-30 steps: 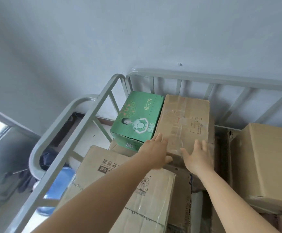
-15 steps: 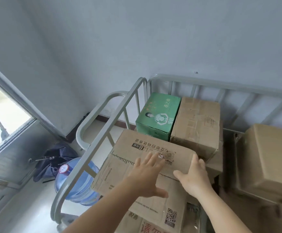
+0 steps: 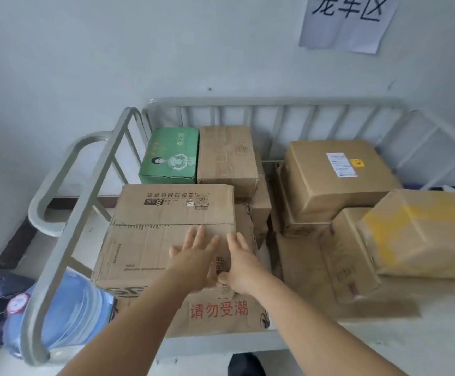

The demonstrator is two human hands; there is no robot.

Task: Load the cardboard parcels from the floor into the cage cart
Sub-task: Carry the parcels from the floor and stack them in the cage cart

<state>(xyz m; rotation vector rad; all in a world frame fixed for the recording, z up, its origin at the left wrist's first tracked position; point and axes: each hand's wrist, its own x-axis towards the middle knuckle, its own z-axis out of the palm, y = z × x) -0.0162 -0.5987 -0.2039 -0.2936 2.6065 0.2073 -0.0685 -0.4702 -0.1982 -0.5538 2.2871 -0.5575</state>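
Both my left hand (image 3: pixel 194 260) and right hand (image 3: pixel 241 263) lie flat, fingers spread, gripping nothing; I'd press the parcel (image 3: pixel 166 232) squarely against the cage cart (image 3: pixel 91 191) rail.

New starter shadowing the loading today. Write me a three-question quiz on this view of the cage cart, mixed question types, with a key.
1. True or false: both hands rest flat on the top of the big printed carton at the cart's front left.
2. Multiple choice: what stands directly left of the plain brown box at the back rail? A) a yellow-taped parcel B) the green box C) the water jug
3. Fill in: outside the cage cart, low on the left, stands a blue ____.

Key
1. True: left hand and right hand lie open, gripping nothing.
2. B
3. water jug
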